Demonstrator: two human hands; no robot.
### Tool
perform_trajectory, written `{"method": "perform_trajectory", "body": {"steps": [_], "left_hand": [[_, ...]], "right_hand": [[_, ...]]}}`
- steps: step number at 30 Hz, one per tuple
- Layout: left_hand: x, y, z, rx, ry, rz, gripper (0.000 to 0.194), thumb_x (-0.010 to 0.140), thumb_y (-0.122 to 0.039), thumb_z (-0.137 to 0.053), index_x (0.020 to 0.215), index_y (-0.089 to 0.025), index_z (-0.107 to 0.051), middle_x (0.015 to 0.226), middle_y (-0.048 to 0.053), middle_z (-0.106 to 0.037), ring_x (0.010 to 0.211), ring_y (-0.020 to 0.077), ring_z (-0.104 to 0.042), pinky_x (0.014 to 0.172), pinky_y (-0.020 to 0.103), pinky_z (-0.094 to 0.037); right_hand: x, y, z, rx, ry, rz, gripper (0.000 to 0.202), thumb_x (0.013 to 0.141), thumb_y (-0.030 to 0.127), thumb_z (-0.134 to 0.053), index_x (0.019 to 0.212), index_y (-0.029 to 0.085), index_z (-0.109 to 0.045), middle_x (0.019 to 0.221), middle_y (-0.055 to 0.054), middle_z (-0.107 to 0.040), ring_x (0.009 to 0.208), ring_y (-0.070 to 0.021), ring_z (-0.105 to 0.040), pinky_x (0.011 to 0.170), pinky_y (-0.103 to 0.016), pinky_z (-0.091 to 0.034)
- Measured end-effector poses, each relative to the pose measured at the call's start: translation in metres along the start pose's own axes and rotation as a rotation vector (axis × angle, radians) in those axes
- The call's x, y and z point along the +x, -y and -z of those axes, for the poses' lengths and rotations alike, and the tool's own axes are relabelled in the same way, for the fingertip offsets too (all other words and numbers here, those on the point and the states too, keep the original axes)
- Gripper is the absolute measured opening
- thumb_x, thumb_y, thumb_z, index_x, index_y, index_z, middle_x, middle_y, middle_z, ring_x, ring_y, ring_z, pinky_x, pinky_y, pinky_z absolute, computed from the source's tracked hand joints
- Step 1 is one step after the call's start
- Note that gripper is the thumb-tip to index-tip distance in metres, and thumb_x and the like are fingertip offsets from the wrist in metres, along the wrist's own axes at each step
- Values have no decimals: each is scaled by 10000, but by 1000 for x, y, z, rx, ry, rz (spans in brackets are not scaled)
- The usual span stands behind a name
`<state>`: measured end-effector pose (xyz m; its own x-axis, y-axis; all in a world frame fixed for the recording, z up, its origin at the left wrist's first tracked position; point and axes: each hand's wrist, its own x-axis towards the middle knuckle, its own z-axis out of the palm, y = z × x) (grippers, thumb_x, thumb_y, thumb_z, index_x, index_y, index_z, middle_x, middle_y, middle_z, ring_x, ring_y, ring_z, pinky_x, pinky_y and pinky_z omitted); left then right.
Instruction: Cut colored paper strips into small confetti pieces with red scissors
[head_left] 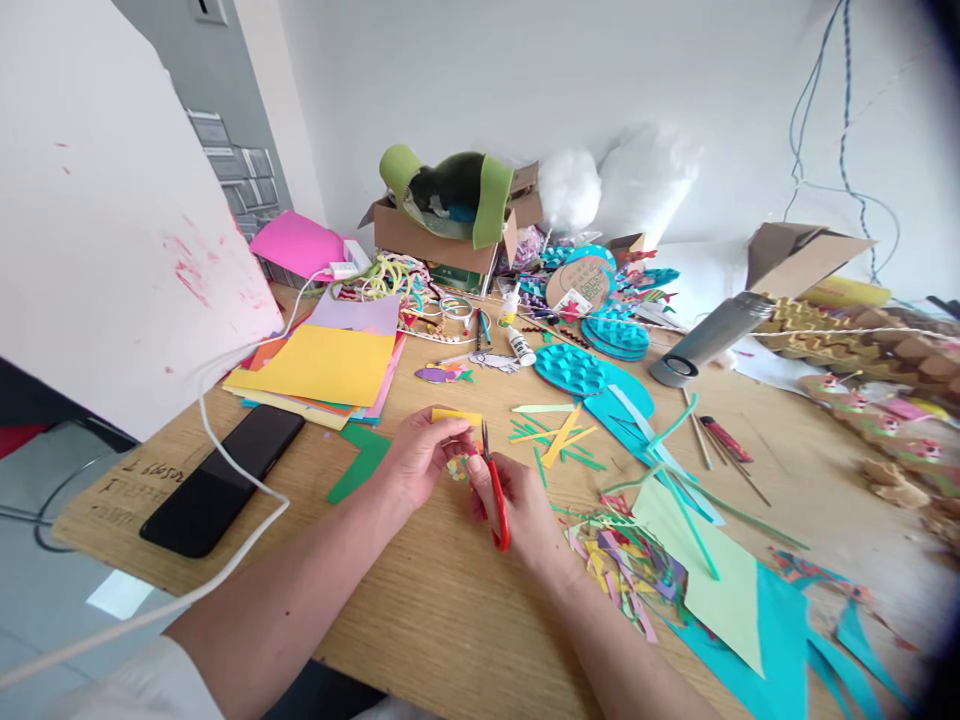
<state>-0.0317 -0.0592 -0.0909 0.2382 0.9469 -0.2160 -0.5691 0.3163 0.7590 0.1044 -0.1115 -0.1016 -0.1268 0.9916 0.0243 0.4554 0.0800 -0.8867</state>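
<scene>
My left hand point(424, 450) pinches a small piece of yellow paper point(456, 416) between thumb and fingers, above the middle of the wooden table. Close beside it, my right hand point(517, 505) is wrapped round red-handled scissors point(498, 500), whose dark blades point up and away from me, next to the yellow paper's right end. Whether the blades touch the paper I cannot tell. Under the hands lie small coloured paper bits point(456, 468), partly hidden by my fingers. Just to the right are thin green and yellow paper strips point(562, 437).
A black phone point(225, 480) with a white cable point(247, 478) across it lies left, by stacked coloured paper point(322, 362). Right are paper scraps point(619, 570), light green paper point(709, 575) and a grey metal flask point(709, 340) on its side. Glue bottles point(520, 347) and a cardboard box point(442, 235) stand behind.
</scene>
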Motion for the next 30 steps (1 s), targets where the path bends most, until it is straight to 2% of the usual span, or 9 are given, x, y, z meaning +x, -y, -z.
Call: {"method": "perform_trajectory", "body": {"steps": [7, 18, 24, 30], "left_hand": [[-2, -1, -3, -12, -28, 21, 170, 569, -188, -774, 653, -123, -641, 593, 11, -648, 563, 123, -596, 603, 245, -467], [-6, -1, -5, 13, 12, 88, 150, 566, -160, -742, 643, -140, -615, 588, 17, -642, 558, 110, -572, 525, 210, -423], [-7, 0, -6, 56, 34, 82, 156, 573, -192, -757, 648, -126, -637, 601, 14, -632, 561, 101, -568, 538, 210, -436], [-7, 0, -7, 53, -14, 50, 170, 555, -195, -769, 642, -128, -639, 607, 23, -655, 560, 111, -583, 543, 214, -438]], "right_hand": [[1, -2, 0, -39, -25, -4, 497, 899, 606, -453, 656, 177, -518, 541, -15, -560, 475, -119, -478, 460, -217, -310], [2, -3, -1, 3, -43, -22, 509, 819, 646, -553, 617, 183, -487, 480, 11, -505, 440, -106, -422, 424, -211, -269], [1, -3, 0, 13, -25, -25, 514, 826, 641, -548, 608, 181, -482, 479, 9, -509, 433, -103, -422, 420, -210, -272], [0, 0, 2, 76, 31, -12, 490, 871, 603, -517, 650, 166, -521, 516, 1, -544, 460, -111, -473, 447, -215, -308]]}}
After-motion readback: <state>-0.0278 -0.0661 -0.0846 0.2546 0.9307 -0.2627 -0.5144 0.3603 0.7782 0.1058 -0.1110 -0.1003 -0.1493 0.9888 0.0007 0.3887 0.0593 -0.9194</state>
